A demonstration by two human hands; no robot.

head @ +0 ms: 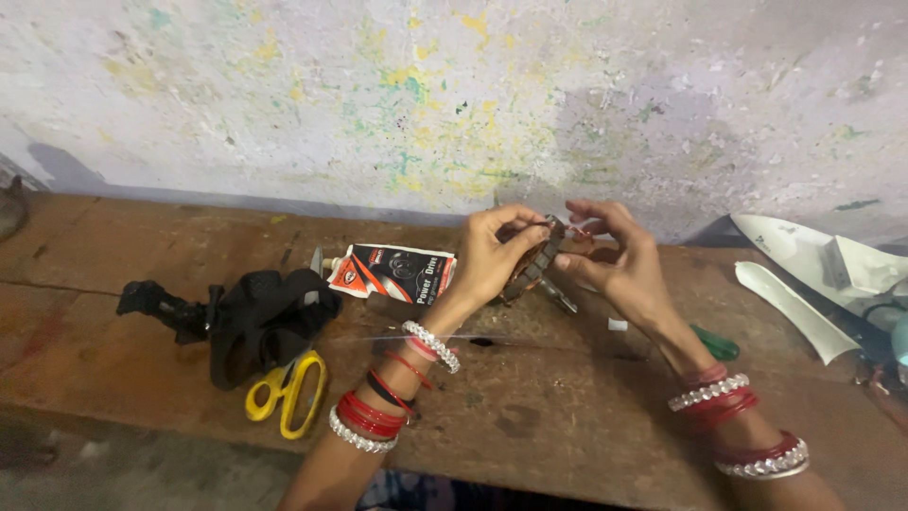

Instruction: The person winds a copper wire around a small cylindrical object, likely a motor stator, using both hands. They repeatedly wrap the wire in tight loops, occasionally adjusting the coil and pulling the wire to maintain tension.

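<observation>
My left hand (492, 254) and my right hand (619, 257) meet above the wooden bench (530, 416), both gripping a small round motor armature (537, 257) with copper-coloured windings and a metal shaft pointing down to the right. My left fingers curl over its top and left side. My right thumb and fingers pinch it from the right. Both wrists wear red and silver bangles.
A white, red and black printed packet (392, 274) lies left of my hands. Further left are a black strap with a mount (246, 317) and yellow-handled scissors (288, 390). A green-handled tool (714, 343) and white plastic parts (813, 274) lie at the right. A paint-stained wall rises behind.
</observation>
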